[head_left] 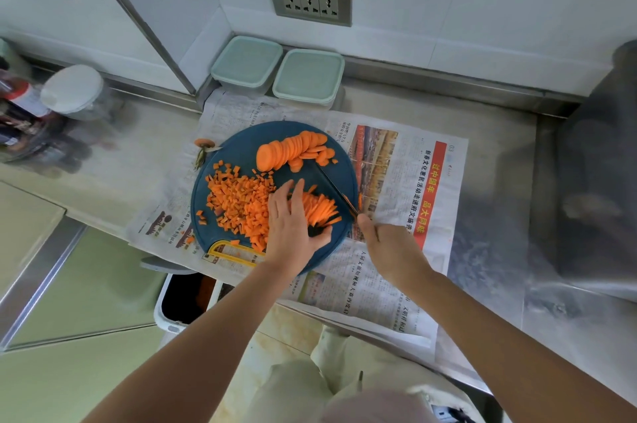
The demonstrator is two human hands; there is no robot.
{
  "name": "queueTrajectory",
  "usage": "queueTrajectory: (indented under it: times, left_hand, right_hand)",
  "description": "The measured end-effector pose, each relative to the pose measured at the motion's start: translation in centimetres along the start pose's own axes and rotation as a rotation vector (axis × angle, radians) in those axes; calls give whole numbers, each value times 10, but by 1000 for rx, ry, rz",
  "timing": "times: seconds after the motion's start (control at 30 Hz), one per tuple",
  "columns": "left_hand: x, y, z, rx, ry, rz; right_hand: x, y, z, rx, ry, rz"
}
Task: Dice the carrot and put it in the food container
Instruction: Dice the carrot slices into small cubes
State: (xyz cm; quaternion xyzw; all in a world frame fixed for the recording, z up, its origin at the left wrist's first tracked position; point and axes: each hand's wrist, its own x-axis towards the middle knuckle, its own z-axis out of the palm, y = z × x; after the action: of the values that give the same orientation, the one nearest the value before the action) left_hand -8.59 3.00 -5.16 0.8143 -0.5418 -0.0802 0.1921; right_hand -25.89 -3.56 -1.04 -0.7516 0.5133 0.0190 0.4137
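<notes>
A round dark blue cutting board (241, 155) lies on newspaper. On its left is a heap of diced carrot (239, 202). A row of round carrot slices (293, 150) lies at its far side. My left hand (294, 224) presses flat on a bundle of carrot strips (322, 210) near the board's right edge. My right hand (386, 245) grips a knife (337, 193), whose dark blade points away across the board just right of the strips. Two lidded pale green food containers (246, 62) (308, 78) stand against the back wall.
Newspaper (396, 181) covers the steel counter. A carrot top (204, 146) lies left of the board. Jars and bottles (70, 93) stand at the far left. A bin (182, 298) sits below the counter edge. A wall socket (310, 2) is above the containers. A dark blurred object (593, 181) stands at right.
</notes>
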Motion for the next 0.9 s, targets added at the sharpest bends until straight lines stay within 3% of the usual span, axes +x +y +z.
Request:
queueTrajectory:
  times: [0.47, 0.9]
  left_hand:
    - [-2, 12, 8, -117, -14, -125]
    - [-15, 15, 10, -12, 16, -184]
  right_hand:
    - [-4, -12, 21, -79, -14, -40]
    - [13, -14, -8, -289, -16, -79]
